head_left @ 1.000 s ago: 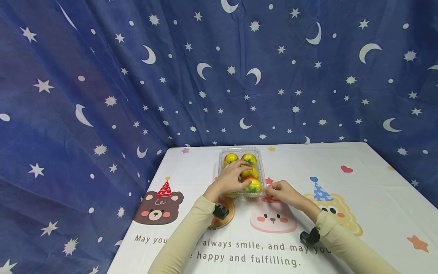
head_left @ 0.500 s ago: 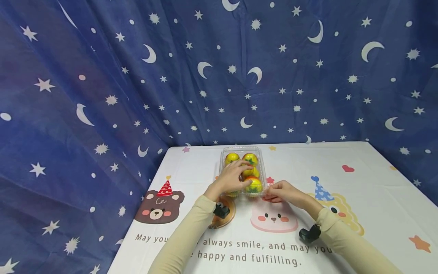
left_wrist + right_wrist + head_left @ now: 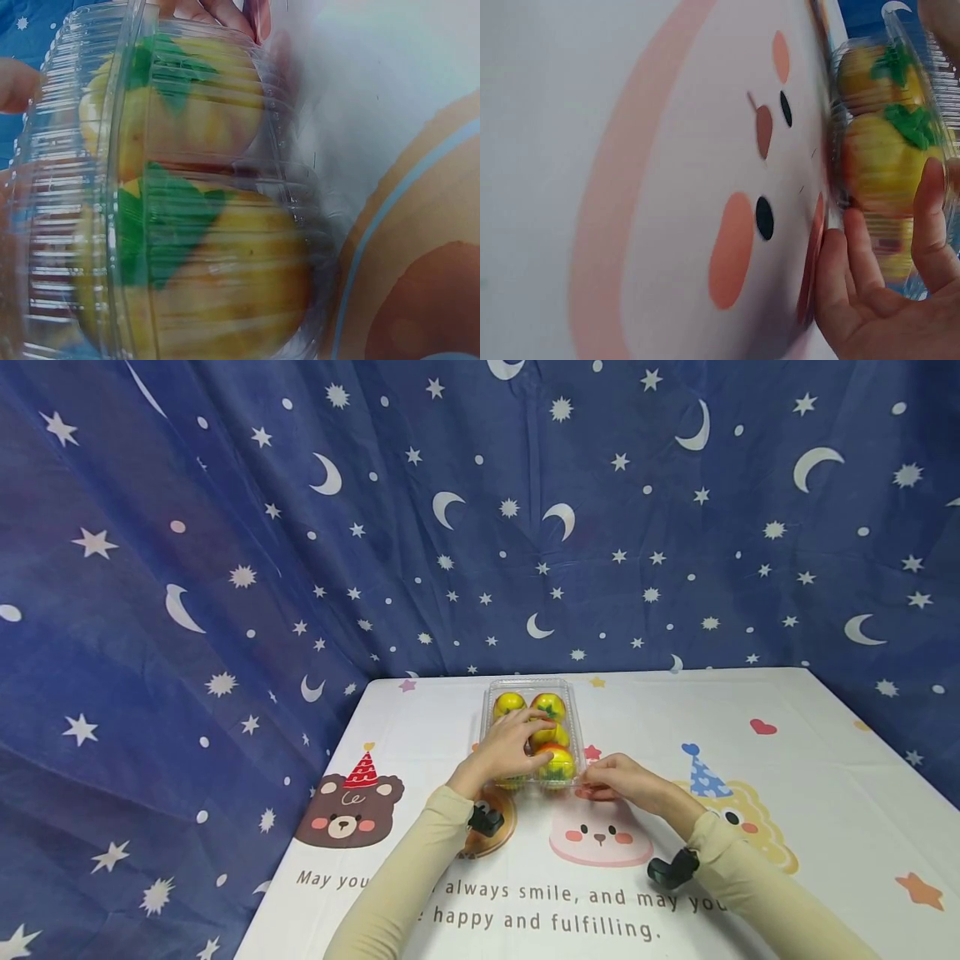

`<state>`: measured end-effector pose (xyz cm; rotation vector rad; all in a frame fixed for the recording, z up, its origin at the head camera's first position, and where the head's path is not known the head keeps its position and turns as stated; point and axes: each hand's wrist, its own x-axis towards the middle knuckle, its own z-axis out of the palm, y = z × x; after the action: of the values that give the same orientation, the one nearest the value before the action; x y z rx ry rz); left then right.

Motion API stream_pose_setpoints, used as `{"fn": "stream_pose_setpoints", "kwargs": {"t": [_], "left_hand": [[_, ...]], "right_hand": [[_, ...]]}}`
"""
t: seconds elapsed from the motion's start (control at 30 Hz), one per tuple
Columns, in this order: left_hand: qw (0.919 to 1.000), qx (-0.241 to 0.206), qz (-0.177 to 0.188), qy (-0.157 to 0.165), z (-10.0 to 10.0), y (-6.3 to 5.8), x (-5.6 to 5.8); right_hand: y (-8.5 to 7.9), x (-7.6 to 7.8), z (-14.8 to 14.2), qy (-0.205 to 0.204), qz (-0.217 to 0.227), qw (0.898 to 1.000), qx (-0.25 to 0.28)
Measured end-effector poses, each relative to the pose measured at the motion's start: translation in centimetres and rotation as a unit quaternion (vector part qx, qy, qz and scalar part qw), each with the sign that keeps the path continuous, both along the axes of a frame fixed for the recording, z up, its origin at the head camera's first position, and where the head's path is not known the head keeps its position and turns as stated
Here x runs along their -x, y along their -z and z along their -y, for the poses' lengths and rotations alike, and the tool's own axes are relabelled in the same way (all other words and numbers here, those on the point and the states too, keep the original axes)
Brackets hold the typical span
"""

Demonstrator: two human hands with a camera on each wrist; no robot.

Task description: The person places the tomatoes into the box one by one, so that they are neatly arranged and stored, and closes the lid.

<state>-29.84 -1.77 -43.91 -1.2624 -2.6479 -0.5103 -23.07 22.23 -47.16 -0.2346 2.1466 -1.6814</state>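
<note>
Head view, going left to right: the starry blue curtain (image 3: 187,610) drops right behind the tabletop's (image 3: 787,793) left and far edges, so no spare room there. The bear print (image 3: 347,814) sits near the left edge. Then the left hand (image 3: 504,752) lies on top of the clear clamshell box (image 3: 534,687), fingers (image 3: 534,719) spread and gently curved over the lid, thumb down by the near fruit. They rest on the lid more than they squeeze it.

The box sits about mid-width of the tabletop, close to the far edge, with its long axis running from the near side toward the curtain. Inside are yellow toy fruits (image 3: 549,706) with green leaves, in two rows.

At the box's near right corner is the right hand (image 3: 618,779), fingers together and curled, pinching the rim there. In the right wrist view the fingers (image 3: 855,247) lie against the ribbed side wall of the box (image 3: 889,150) with the thumb across from them. The left wrist view is basically all lid (image 3: 90,187) and fruit (image 3: 217,277) up close, and a fingertip shows at the far end.

Further right, the tabletop is wide open past the party-hat print (image 3: 701,777) out to the right edge. There's lots of free cloth toward the near edge too.
</note>
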Motion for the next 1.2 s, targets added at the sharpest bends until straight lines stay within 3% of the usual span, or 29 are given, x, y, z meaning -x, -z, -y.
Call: {"fn": "stream_pose_setpoints", "kwargs": {"t": [0.27, 0.53, 1.2], "left_hand": [[1.0, 0.0, 0.004, 0.002, 0.03, 0.0, 0.05], [1.0, 0.0, -0.003, 0.007, 0.05, -0.05, 0.09], [0.9999, 0.011, 0.001, 0.003, 0.06, -0.01, 0.14]], "right_hand": [[-0.21, 0.16, 0.19, 0.022, 0.042, 0.999, 0.024], [0.0, 0.43, -0.15, 0.006, 0.052, 0.997, 0.052], [-0.1, 0.39, 0.58, 0.045, 0.077, 0.993, 0.074]]}}
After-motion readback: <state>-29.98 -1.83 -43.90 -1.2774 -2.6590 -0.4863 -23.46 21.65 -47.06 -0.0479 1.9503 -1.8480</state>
